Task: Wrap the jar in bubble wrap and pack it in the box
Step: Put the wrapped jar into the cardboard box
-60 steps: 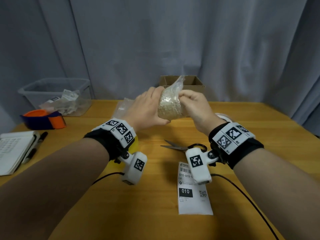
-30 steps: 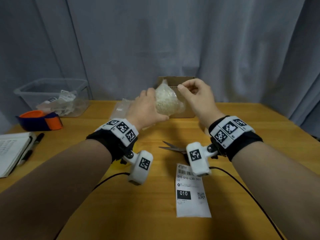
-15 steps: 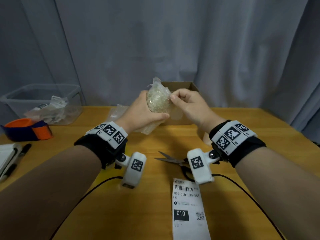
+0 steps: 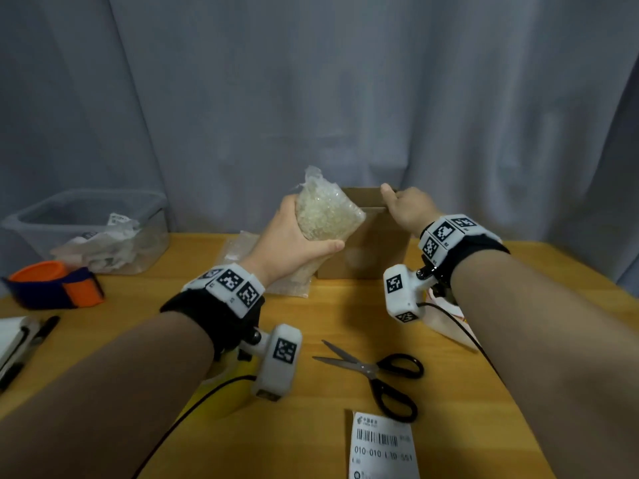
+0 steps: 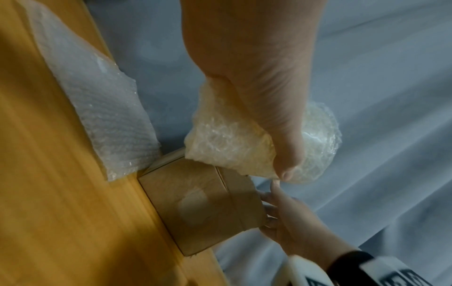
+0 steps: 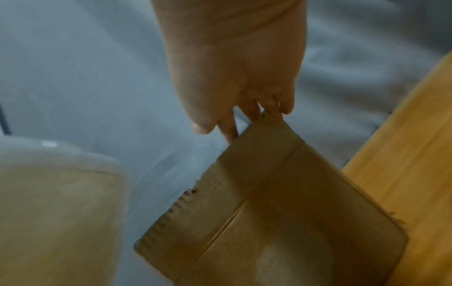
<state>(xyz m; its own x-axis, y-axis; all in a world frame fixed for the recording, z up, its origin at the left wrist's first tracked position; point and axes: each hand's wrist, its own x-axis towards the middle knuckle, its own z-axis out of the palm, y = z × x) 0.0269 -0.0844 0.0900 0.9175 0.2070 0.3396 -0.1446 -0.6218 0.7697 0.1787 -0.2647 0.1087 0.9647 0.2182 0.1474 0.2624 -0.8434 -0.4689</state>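
Observation:
The jar, covered in cloudy bubble wrap (image 4: 325, 216), is held tilted above the table by my left hand (image 4: 297, 240), fingers and thumb curled round it. It hangs just left of the open brown cardboard box (image 4: 366, 254) at the back of the table. My right hand (image 4: 401, 205) grips the box's upright flap at its top right edge, fingers hooked over the rim. The left wrist view has the wrapped jar (image 5: 227, 143) above the box (image 5: 203, 203). In the right wrist view my fingers (image 6: 252, 110) sit on the flap of the box (image 6: 281, 193).
A spare sheet of bubble wrap (image 4: 249, 254) lies left of the box. Black-handled scissors (image 4: 377, 371) and a shipping label (image 4: 380, 447) lie in front of me. A clear plastic bin (image 4: 90, 229), an orange-and-blue roll (image 4: 55, 285) and a notebook with pen (image 4: 20, 337) are at the left.
My right hand has let go of the wrap and moved right onto the box's flap. My left hand alone now holds the wrapped jar, beside the box.

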